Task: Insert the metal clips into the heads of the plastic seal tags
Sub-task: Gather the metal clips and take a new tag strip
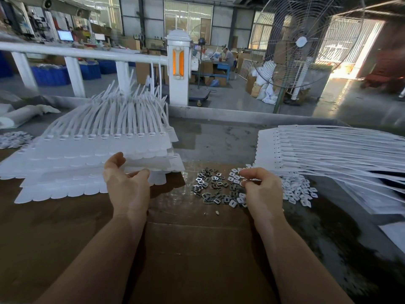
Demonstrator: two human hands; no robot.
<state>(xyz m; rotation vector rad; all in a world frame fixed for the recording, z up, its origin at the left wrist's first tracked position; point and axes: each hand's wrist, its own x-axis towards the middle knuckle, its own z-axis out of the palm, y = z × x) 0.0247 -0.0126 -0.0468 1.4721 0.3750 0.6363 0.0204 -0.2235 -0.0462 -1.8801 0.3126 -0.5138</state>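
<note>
White tag sheets (pixel 92 154) flank scattered clips (pixel 215 187); left hand (pixel 127 183) relaxed, right hand (pixel 260 189) pinching clips.

Harsh daylight floods through the wide open doorway (pixel 350 47) at upper right, blown out and glaring on the grey concrete floor (pixel 341 93). Wide-angle bending curves the frame edges; the lower right corner smears dark and blurry.

2 tag stacks (pixel 92 159), 2 loose piles (clips (pixel 210 185), caps (pixel 298 189)).
</note>
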